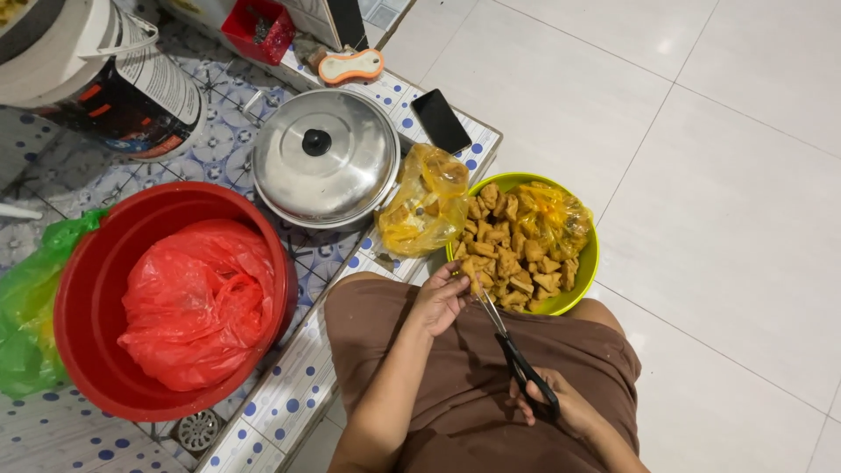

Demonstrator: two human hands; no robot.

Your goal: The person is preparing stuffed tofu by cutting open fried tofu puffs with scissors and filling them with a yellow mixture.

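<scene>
A green bowl (585, 267) full of fried tofu pieces (517, 254) rests against my knees, with a yellow plastic bag (552, 215) lying on top. My left hand (438, 298) pinches one tofu piece (474, 270) at the bowl's near-left rim. My right hand (556, 405) grips the black handles of a pair of scissors (512, 346), whose metal blades point up at that piece. I sit in brown clothing over my lap.
A second yellow bag of tofu (423, 203) lies on the tiled ledge beside a lidded steel pot (324, 158). A red basin (96, 289) holds a red plastic bag (197, 298). A black phone (441, 120), a bucket (114, 79) and a green bag (26, 307) are there too.
</scene>
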